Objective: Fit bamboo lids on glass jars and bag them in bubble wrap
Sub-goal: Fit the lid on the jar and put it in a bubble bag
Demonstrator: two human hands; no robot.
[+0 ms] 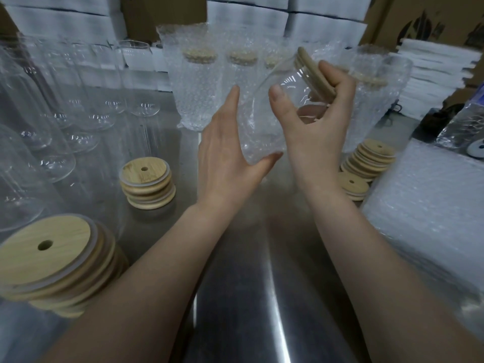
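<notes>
At the left, bare glass jars (52, 121) and stacked bamboo lids (148, 184) stand on the steel table (248, 284). Our left hand (225, 158), fingers straight and thumb spread, cups a bubble wrap bag (252, 132) round the lower end of a tilted jar (285, 79) above the table. Our right hand (317, 127) curls round the jar's top, fingertips over its lid (315, 72).

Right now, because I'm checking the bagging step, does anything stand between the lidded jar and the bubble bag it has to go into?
Nothing visible does. The right hand holds the jar tilted, and its lower part looks to be inside the bubble bag, which the left hand supports.
</notes>
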